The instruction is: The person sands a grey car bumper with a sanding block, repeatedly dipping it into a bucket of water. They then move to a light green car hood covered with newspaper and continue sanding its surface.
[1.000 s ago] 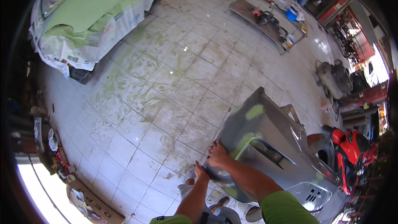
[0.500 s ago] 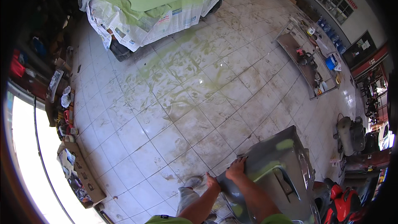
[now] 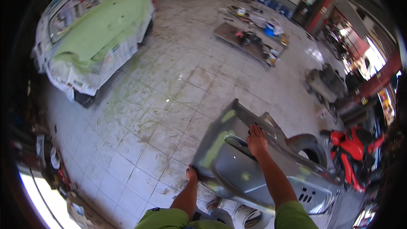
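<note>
A grey car body panel (image 3: 227, 163) with light green patches and a long recess lies in front of me, reaching to the lower right. My left hand (image 3: 192, 172) is closed on its left edge, thumb side up, the other fingers partly hidden. Flat on the panel's upper face, beside the recess, rests my right hand (image 3: 257, 141) with its fingers stretched out. One tire (image 3: 308, 147) stands behind the panel's far side, and another tire (image 3: 248, 218) shows below its near edge.
A car masked with paper, its panel light green (image 3: 106, 21), stands at the far left. A low workbench (image 3: 237, 42) holds cans and tools. A red motorcycle (image 3: 356, 157) is close on the right. Green overspray marks the tiled floor (image 3: 140, 157). Boxes line the left side.
The view has swung right, and the panel now shows more of its length, turned differently. My right hand has moved from the panel's edge onto its face; my left stays at the edge.
</note>
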Demonstrator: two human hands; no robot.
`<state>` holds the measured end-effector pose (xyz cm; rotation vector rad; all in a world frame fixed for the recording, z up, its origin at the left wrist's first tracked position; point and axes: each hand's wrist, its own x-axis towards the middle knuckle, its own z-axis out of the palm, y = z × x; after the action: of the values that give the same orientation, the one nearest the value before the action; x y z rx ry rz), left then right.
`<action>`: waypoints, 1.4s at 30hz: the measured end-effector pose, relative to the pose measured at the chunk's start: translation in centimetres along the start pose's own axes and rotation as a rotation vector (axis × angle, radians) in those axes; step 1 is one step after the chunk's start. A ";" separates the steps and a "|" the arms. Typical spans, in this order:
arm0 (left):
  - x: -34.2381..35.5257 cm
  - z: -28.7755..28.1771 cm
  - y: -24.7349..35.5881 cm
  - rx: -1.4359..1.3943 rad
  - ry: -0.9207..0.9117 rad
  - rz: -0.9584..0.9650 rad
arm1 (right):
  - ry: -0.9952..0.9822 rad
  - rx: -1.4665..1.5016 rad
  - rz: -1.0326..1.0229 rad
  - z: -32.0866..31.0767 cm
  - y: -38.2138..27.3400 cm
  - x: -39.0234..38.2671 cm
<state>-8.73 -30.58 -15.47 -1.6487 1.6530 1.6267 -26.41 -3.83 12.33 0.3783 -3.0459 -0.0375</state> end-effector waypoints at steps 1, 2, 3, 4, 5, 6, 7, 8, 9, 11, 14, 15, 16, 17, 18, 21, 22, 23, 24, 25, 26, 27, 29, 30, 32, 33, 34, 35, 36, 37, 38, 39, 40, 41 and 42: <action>-0.5 0.7 -0.3 -0.039 0.013 -0.010 | -0.029 0.084 0.096 -0.8 2.5 -1.9; 0.0 0.2 -0.6 0.041 0.047 0.143 | 0.037 0.121 0.097 -1.3 4.1 -4.2; 0.2 -0.3 -0.4 0.114 0.074 0.306 | 0.109 0.154 0.098 -1.7 5.9 -6.5; -0.4 -0.4 -0.2 0.157 0.008 0.359 | 0.156 0.151 0.144 -2.1 8.5 -9.3; -1.5 -0.3 -0.2 0.193 -0.056 0.403 | 0.202 0.143 0.179 -2.7 11.3 -12.6; -2.5 -0.2 0.5 -0.021 -0.079 0.325 | 0.243 0.146 0.225 -3.5 13.9 -15.3; -6.7 2.2 -1.0 0.071 -0.095 0.274 | 0.246 0.090 0.300 -3.8 18.6 -20.2; -9.7 3.0 -2.0 0.106 -0.109 0.254 | 0.235 0.067 0.339 -4.1 22.4 -24.4; -12.0 3.6 -2.2 0.121 -0.100 0.243 | 0.251 0.042 0.369 -4.1 25.2 -27.9; -12.6 2.2 -1.9 0.202 0.037 0.387 | 0.328 0.025 0.372 -4.2 29.1 -30.9; -15.9 1.1 -3.0 0.267 -0.062 0.481 | 0.359 0.040 0.633 -4.5 35.2 -36.5; -18.0 1.1 -3.8 0.286 -0.156 0.486 | 0.410 0.043 0.749 -4.6 37.2 -39.0; -20.2 1.5 -4.6 0.200 -0.294 0.565 | 0.497 -0.001 0.817 -4.8 39.3 -41.4; -22.2 1.6 -5.2 0.404 -0.275 0.678 | 0.586 -0.042 0.879 -4.7 40.4 -43.7; -24.0 1.3 -5.2 0.606 -0.234 0.793 | 0.642 0.168 1.041 -4.6 40.1 -45.3; -28.8 1.3 -3.5 0.811 -0.373 1.254 | 0.886 0.625 1.507 -6.0 39.5 -50.1; -33.0 2.4 -3.6 0.729 -0.485 1.362 | 1.008 0.632 1.695 -5.0 38.5 -53.9; -37.2 4.0 -3.5 0.628 -0.599 1.468 | 1.186 0.828 1.826 -2.8 38.0 -58.4; -40.0 5.7 -3.0 0.621 -0.687 1.532 | 1.703 1.166 1.718 -0.1 37.3 -62.2; -42.4 7.6 -2.4 0.611 -0.781 1.593 | 1.973 1.357 1.898 2.7 36.3 -66.1; -44.3 9.3 -1.2 0.613 -0.851 1.660 | 1.998 1.655 1.934 5.2 34.1 -67.6; -46.1 11.5 -0.4 0.669 -0.865 1.769 | 1.919 1.738 2.021 7.5 32.2 -69.0; -47.4 16.0 1.7 0.741 -0.898 1.926 | 1.715 1.928 2.157 10.7 28.2 -68.3; -47.5 18.6 2.6 0.747 -0.934 1.972 | 1.751 2.058 2.159 12.2 26.7 -67.1; -49.7 22.8 5.0 0.963 -0.812 2.170 | 1.698 2.331 1.942 13.7 23.7 -63.7; -51.0 24.6 5.9 1.067 -0.734 2.269 | 1.632 2.385 1.960 13.8 23.2 -61.4; -52.2 26.7 6.0 1.248 -0.693 2.249 | 1.677 2.396 1.953 14.0 23.0 -59.8; -52.7 28.4 7.0 1.443 -0.603 2.215 | 1.672 2.316 2.115 13.3 22.6 -56.7; -54.1 31.1 6.8 1.582 -0.567 2.182 | 1.767 2.245 1.943 13.5 23.6 -57.4; -55.2 33.7 6.2 1.637 -0.812 2.028 | 1.852 2.157 1.774 13.7 24.6 -58.8; -54.0 35.3 7.9 1.732 -0.959 1.841 | 1.899 2.173 1.855 12.7 23.8 -56.8; -52.1 36.5 10.6 1.800 -1.079 1.640 | 1.917 2.205 1.937 10.9 23.0 -54.0; -49.6 37.4 11.9 1.856 -1.056 1.745 | 1.952 2.180 1.928 9.5 22.7 -52.1; -49.5 38.0 11.6 1.896 -1.057 1.714 | 2.004 2.088 1.948 8.2 22.5 -52.1; -49.8 38.2 11.1 1.934 -1.058 1.673 | 1.903 1.670 2.230 6.7 22.5 -51.4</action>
<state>-21.25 21.93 18.48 1.4552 2.0698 0.0353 17.31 30.65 2.92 -1.5502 0.1165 1.4070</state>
